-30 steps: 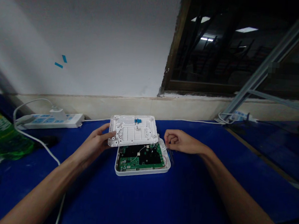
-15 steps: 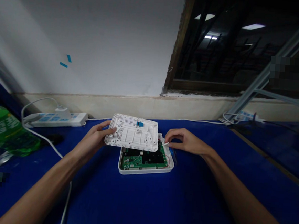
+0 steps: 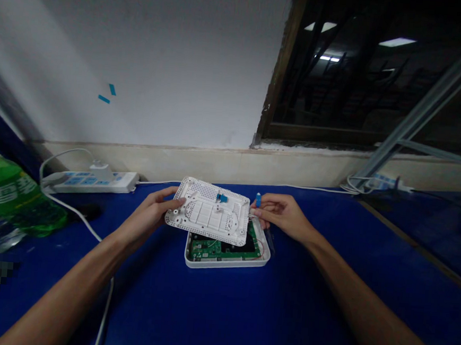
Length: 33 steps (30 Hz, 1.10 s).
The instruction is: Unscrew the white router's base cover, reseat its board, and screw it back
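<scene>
My left hand [image 3: 147, 216] grips the edge of a white perforated plastic router cover [image 3: 207, 213], holding it tilted above the open base. A blue connector [image 3: 222, 198] is fitted on the cover's inner face. My right hand [image 3: 281, 212] pinches a small blue plug [image 3: 258, 199] on a thin white lead, just right of the cover. Below lies a white plastic base tray [image 3: 225, 265] holding a green circuit board [image 3: 208, 249], partly hidden by the cover.
A white power strip [image 3: 90, 179] with a plugged-in adapter and a white cable lies on the blue table [image 3: 203, 314] at left. A green plastic bottle [image 3: 8, 197] stands at far left. A metal rail [image 3: 427, 108] rises at right before a dark window.
My right hand has risen and now holds the blue plug up beside the cover. The cover has tilted further, and the view has shifted slightly.
</scene>
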Available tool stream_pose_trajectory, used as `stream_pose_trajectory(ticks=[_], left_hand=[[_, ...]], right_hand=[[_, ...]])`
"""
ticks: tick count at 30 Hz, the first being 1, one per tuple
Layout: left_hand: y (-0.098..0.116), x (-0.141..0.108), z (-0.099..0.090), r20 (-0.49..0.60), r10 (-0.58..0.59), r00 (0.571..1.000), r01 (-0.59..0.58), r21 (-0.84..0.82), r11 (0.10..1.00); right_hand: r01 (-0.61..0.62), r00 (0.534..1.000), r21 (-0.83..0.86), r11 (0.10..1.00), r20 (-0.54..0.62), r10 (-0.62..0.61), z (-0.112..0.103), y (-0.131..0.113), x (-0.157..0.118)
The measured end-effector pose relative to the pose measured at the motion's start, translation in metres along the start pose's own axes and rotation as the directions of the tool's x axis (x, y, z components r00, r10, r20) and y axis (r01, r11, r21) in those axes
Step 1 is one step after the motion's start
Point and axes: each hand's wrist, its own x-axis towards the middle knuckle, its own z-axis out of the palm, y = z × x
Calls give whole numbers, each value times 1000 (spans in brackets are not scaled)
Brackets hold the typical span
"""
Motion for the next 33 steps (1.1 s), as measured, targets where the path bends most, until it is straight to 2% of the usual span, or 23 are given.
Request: stream_pose_trajectory(ticks=[6, 11, 14, 16, 18, 22, 24, 28, 30, 33], left_hand=[[1, 0, 1, 10, 10, 1000, -10, 5, 1000], [2, -1, 2, 6, 15, 1000, -15, 14, 1000], [3, -2, 4, -2, 26, 1000, -26, 18, 999], [3, -2, 4, -10, 28, 1000, -28, 18, 999], [3, -2, 4, -9, 25, 1000, -25, 12, 1000], [2, -2, 4, 7, 22, 1000, -22, -1, 1000], [2, -3, 4, 7, 24, 1000, -24, -8, 1000], [3, -5, 6, 20, 34, 999, -34, 2, 999], [3, -6, 7, 27, 41, 999, -41, 7, 999], [3, -7, 9, 25, 44, 999, -45, 7, 999]], right_hand=[[30, 992, 21, 999, -122, -27, 13, -1, 2], [61, 965, -10, 998, -254, -62, 19, 0, 3], [105, 942, -113, 988, -308, -135, 21, 0, 3], [135, 931, -249, 959, -300, -209, 21, -1, 1], [180, 918, -439, 880, -248, -311, 22, -3, -1], [296, 875, -722, 626, -58, -480, 24, -7, -6], [311, 870, -813, 492, 35, -492, 25, -8, -7], [305, 878, -928, 215, 186, -440, 30, -14, -10], [310, 875, -940, 139, 225, -429, 32, -18, -11], [332, 867, -939, 90, 266, -422, 34, -22, -12]])
